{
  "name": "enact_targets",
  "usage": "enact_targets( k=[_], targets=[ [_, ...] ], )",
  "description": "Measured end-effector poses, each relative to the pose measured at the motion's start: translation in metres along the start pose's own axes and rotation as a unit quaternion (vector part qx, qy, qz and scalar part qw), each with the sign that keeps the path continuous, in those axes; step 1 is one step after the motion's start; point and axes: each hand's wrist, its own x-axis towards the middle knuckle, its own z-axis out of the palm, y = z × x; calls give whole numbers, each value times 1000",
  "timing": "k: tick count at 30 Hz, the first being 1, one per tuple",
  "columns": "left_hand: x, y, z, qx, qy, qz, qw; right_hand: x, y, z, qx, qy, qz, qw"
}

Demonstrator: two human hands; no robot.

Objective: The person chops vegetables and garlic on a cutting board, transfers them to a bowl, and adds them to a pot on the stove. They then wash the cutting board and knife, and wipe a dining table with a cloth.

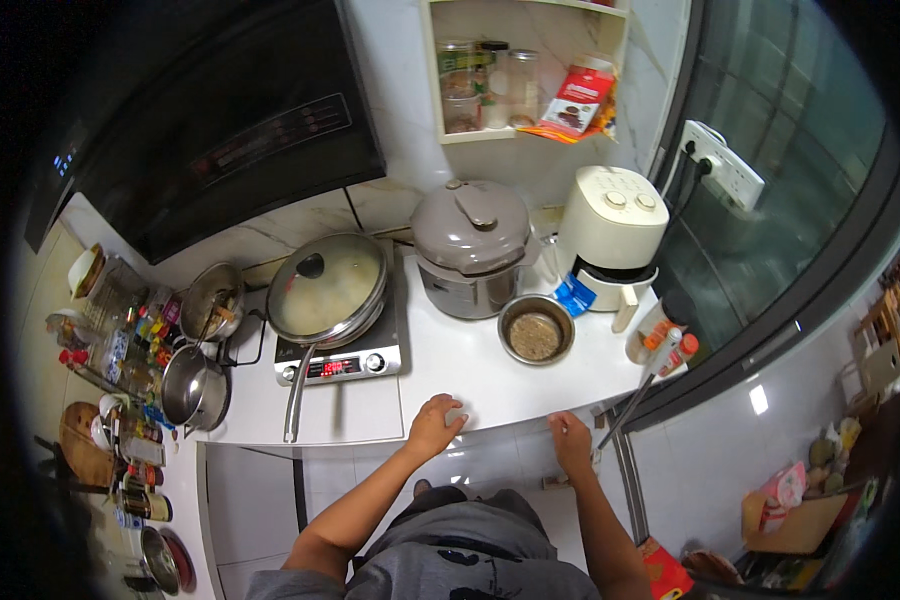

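My left hand [435, 429] is over the counter's front edge, fingers loosely curled and apart, with nothing in them. To its right, just off the same edge, my right hand [572, 444] has its fingers curled in; whether something small is between them is not clear. Beyond the hands a round steel bowl [505, 337] holds a brownish, grainy content. A frying pan with a steamed-up glass lid [345, 289] sits on a lit induction cooker [386, 346], its steel handle [297, 401] pointing towards me. A grey electric pressure cooker [469, 232] stands behind the bowl.
A cream air fryer [613, 217] stands at the back right, with a blue packet [574, 295] by it. Jars and a long rod [637, 397] are at the counter's right end. Steel pots [195, 390] and crowded bottles line the left. A range hood [232, 112] overhangs there.
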Motion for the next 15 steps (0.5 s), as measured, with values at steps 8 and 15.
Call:
enact_targets(
  k=[8,15],
  targets=[
    [-10,-23,-59,-45,45,-18,998,48,-68,65,85,-30,-90,992],
    [-26,-61,-98,-93,13,-46,995,108,-154,96,44,4,-127,991]
  ],
)
